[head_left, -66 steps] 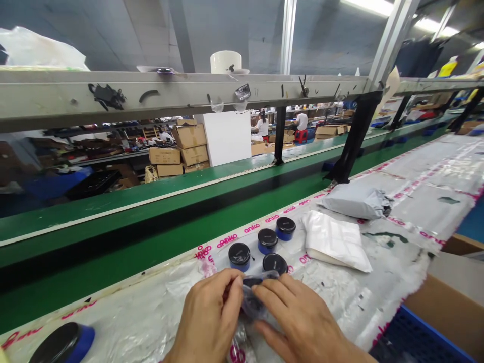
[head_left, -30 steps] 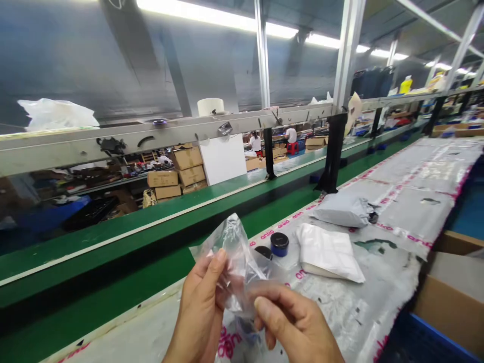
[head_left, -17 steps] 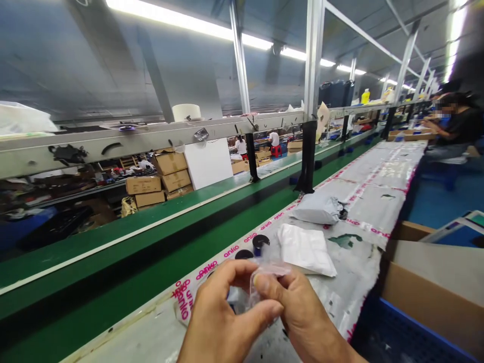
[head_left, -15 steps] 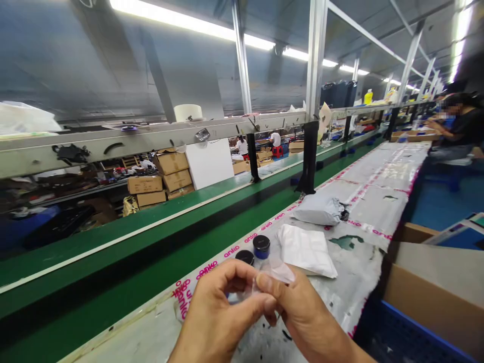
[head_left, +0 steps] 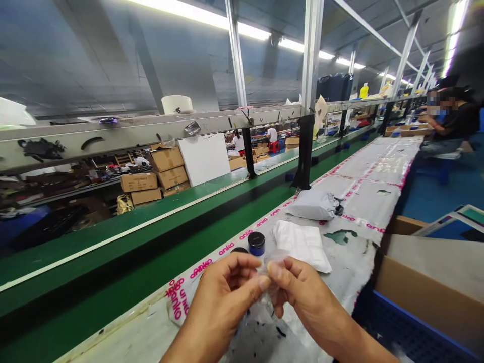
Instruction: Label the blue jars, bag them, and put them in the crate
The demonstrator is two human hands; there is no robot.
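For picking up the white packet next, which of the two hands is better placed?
Probably the right hand: the white packet lies just beyond it, while the left hand is farther away. However, the right hand seems to pinch clear plastic, so it would first have to let go.

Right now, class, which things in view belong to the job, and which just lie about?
In use, apparently: crumpled clear plastic film in the right hand's grip; perhaps the black-lidded round blue containers.
Lying about, seemingly: folded white packet; grey plastic parcel.
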